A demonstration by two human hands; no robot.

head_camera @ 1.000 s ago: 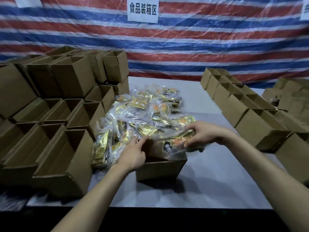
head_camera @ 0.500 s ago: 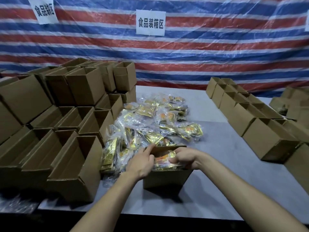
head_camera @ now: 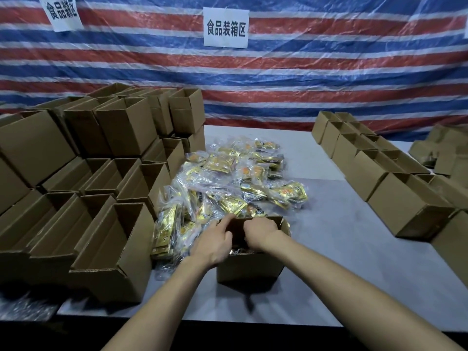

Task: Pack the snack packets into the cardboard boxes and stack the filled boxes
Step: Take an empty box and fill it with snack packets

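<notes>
1. The cardboard box (head_camera: pixel 250 266) I am filling sits open on the grey table (head_camera: pixel 342 262), near me and just on the near side of the packet pile.
2. My right hand (head_camera: pixel 260 233) is curled down inside it, pressing on packets I can barely see; whether it grips one I cannot tell.
3. My left hand (head_camera: pixel 215 243) rests on the box's left rim, forefinger stretched toward the far wall, loosely spread and holding nothing.
4. The pile of snack packets (head_camera: pixel 228 183) is large, so I judge most packing remains.
5. At left, the stacked boxes (head_camera: pixel 106 198) lie on their sides showing bare insides.
6. At right, the row of boxes (head_camera: pixel 379 173) stands upright; their contents are hidden, so the finished count is unclear.
</notes>
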